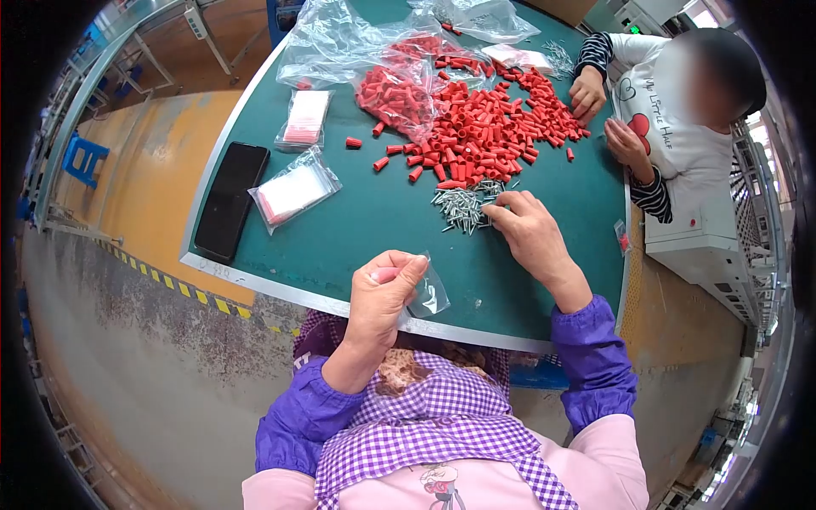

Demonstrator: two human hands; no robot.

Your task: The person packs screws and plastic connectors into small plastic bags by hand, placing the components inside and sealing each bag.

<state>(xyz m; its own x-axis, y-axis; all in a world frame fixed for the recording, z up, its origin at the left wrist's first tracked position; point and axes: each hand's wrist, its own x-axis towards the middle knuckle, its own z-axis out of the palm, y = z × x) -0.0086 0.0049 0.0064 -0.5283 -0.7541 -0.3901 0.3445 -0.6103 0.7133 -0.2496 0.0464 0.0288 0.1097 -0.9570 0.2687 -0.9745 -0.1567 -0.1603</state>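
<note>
My left hand (387, 293) is closed near the table's front edge, thumb and fingers pinching a small clear plastic bag (430, 293) that hangs to the right. Something pink shows between those fingers. At the right side of a small heap of silver screws (461, 209), my right hand (529, 231) has its thumb and fingertips drawn together. Whatever they pinch is too small to make out. Just behind the screws spreads a large pile of red plastic caps (484, 127), partly under a big clear bag (331, 47).
Two packs of small bags, one nearer (293, 194) and one farther (304, 117), lie left beside a black phone (231, 201). Across the right edge, a co-worker (680, 110) has both hands by the red caps. A small filled bag (622, 237) lies at the right edge.
</note>
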